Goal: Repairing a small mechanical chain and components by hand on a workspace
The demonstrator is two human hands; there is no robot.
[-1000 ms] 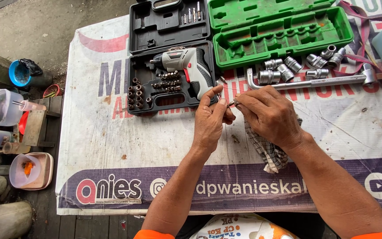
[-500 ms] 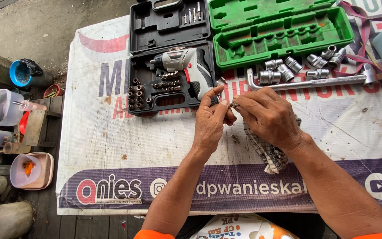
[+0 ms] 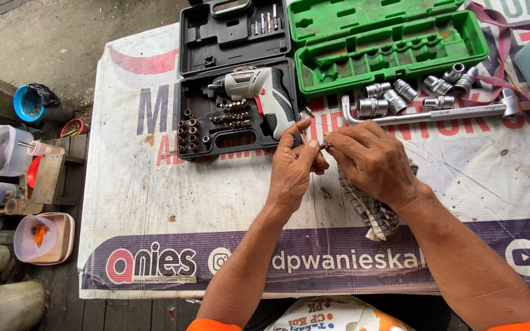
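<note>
My left hand (image 3: 291,173) and my right hand (image 3: 372,160) meet fingertip to fingertip over the table, both pinching a small metal bit (image 3: 324,145). A checked cloth (image 3: 370,213) lies under my right wrist. Just beyond my fingers stands an open black case (image 3: 196,136) holding a grey and red electric screwdriver (image 3: 259,92) and rows of bits. Another small bit (image 3: 326,192) lies on the printed banner (image 3: 154,190) between my hands.
An open green socket case (image 3: 387,43) sits at the back, with several loose chrome sockets (image 3: 400,95) and a long L-shaped wrench bar (image 3: 437,114) in front of it. Left of the table stand plastic tubs (image 3: 41,239), a blue bowl (image 3: 29,103) and jugs.
Only my fingers shift slightly around the small bit; both hands stay in the same place.
</note>
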